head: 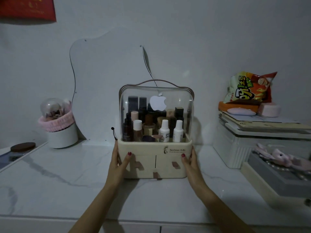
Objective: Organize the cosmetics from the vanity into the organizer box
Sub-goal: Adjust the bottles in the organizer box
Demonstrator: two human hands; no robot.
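The cream organizer box [148, 149] stands mid-vanity against the wall, its clear domed lid [178, 98] closed under a brown carry handle [156, 81]. Inside stand several cosmetics: dark bottles at the back, a pink-capped bottle, and two white bottles [170, 132] at the front. Small drawers with brown pulls line the base. My left hand [118, 163] holds the box's left side, thumb on the front. My right hand [189, 161] holds the right side the same way.
A wavy mirror [101, 84] leans on the wall behind. At left are a white brush cup with a pink band [58, 126] and a brown-lidded jar [22, 147]. At right are stacked white bins [252, 140], a snack bag [249, 88] and an open tray of hair clips [277, 167].
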